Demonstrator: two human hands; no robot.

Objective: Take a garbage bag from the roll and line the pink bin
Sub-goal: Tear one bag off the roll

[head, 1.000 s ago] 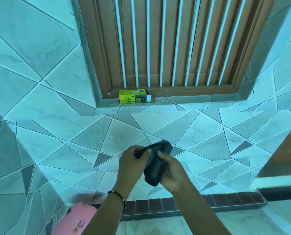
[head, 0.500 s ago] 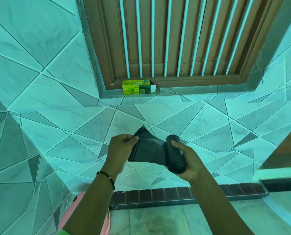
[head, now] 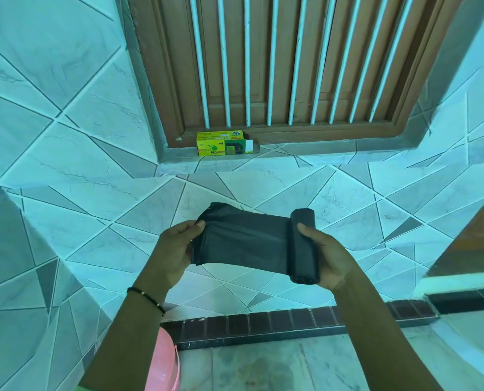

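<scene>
Head view: the right hand (head: 329, 256) grips the black plastic garbage-bag roll (head: 303, 245), its long axis running twelve to six. The left hand (head: 175, 249) pinches the unrolled black bag (head: 242, 244), stretched toward nine o'clock. The pink plastic bin (head: 164, 362) shows at seven o'clock.

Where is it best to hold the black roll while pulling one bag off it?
Probably around its middle, from the right, as the right hand does: the roll stands upright and the loose bag, pinched by the left hand, leaves leftward.
</scene>
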